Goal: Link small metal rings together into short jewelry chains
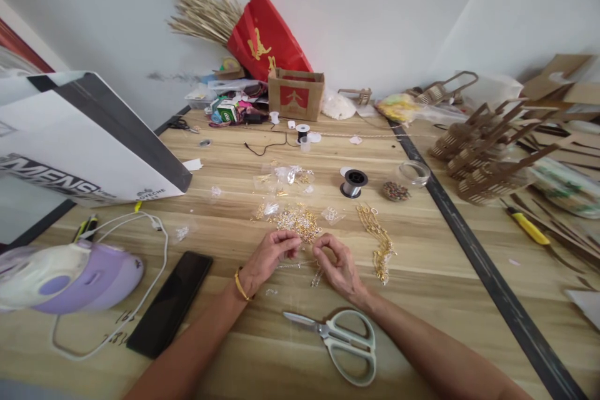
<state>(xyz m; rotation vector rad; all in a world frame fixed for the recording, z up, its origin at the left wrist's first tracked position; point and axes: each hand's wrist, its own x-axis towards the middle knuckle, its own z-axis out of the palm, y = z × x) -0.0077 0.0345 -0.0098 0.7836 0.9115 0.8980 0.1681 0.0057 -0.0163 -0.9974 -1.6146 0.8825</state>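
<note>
My left hand, with a gold bracelet at the wrist, is closed in a pinch. Facing it is my right hand, its thumb and forefinger also pressed together. Whatever is between the fingertips is too small to make out. Just beyond them spreads a pile of small gold and silver jewellery findings. A short silver chain lies below my left hand, and another silver chain sits beside my right fingers. Scissors with pale handles rest nearer to me. Gold chains lie to the right.
A wire spool and a bead jar on its side stand beyond. On the left are a phone, a purple-white device and a large box. Small woven baskets and a yellow cutter occupy the right.
</note>
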